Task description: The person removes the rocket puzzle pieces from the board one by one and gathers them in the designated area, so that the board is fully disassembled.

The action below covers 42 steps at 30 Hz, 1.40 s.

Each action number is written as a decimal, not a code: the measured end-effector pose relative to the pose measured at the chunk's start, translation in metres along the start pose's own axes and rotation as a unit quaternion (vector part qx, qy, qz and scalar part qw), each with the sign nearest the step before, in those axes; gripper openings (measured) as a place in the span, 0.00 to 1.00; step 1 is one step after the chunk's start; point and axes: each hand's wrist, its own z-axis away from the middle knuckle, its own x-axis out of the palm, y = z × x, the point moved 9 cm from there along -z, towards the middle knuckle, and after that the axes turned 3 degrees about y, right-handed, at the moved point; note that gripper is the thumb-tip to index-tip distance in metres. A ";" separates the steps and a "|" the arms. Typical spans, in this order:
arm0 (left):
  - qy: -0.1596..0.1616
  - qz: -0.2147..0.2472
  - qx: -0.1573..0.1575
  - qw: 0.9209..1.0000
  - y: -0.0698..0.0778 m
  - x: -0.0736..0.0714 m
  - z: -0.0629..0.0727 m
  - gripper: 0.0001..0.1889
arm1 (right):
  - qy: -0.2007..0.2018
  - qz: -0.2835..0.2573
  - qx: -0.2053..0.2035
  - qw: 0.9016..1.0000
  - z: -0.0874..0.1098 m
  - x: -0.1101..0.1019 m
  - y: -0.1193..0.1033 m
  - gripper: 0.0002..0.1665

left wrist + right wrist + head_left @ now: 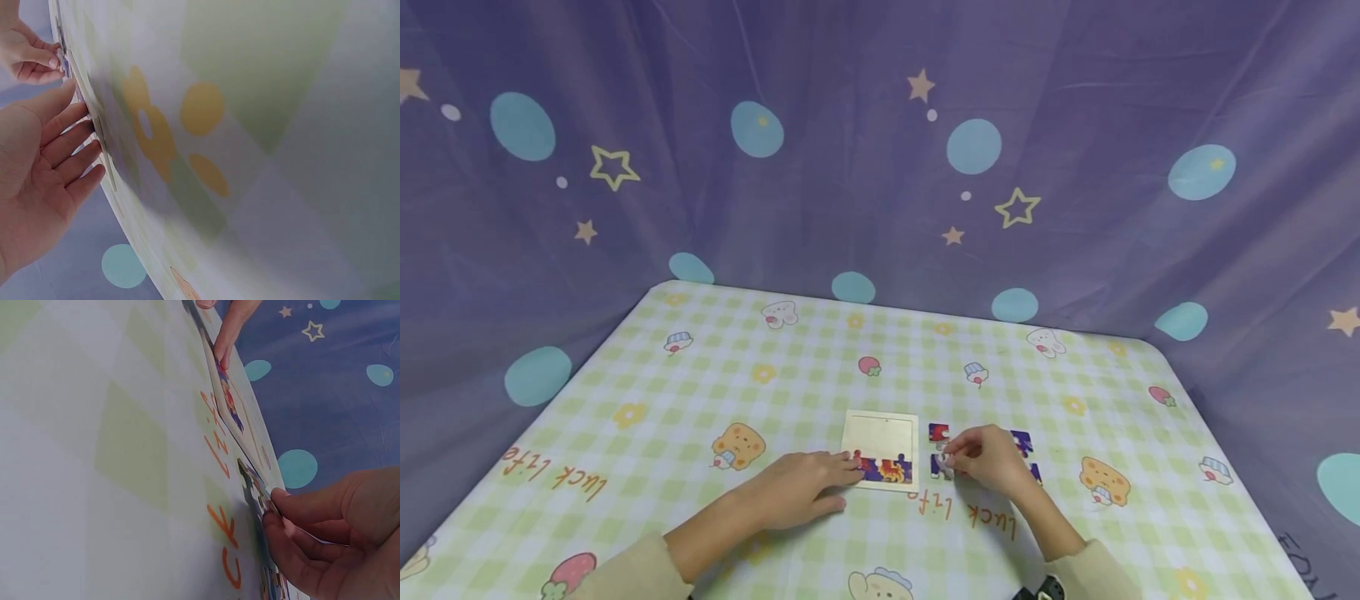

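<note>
While the left hand (797, 492) (fairly straight-fingered) touches the tray (880, 435), the right hand (992, 460) pinches a puzzle piece (944, 465).

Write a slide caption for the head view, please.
Left hand touches the puzzle tray; right hand pinches a piece.

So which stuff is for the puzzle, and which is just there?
For the puzzle:
tray
fitted pieces
loose pieces
left hand, at the tray
right hand, pinching a piece

Just there:
tablecloth
curtain
black thing by the right sleeve
</note>
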 end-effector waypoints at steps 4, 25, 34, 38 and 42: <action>-0.001 0.000 0.000 1.000 0.000 0.000 0.000 0.21 | 0.007 0.013 0.003 1.000 -0.001 0.000 0.001 0.06; 0.002 -0.004 0.002 1.000 0.000 0.001 0.000 0.20 | 0.026 0.038 -0.004 0.999 0.000 0.001 -0.006 0.07; 0.000 -0.003 0.001 1.000 0.000 0.001 0.000 0.21 | 0.015 0.021 -0.054 0.998 -0.003 0.010 -0.023 0.06; 0.000 -0.007 0.002 1.000 0.001 0.000 -0.001 0.21 | -0.007 0.020 -0.073 0.997 -0.005 0.019 -0.032 0.06; 0.005 -0.015 0.006 1.000 0.001 -0.002 -0.001 0.20 | -0.033 0.018 -0.090 0.995 -0.006 0.028 -0.044 0.05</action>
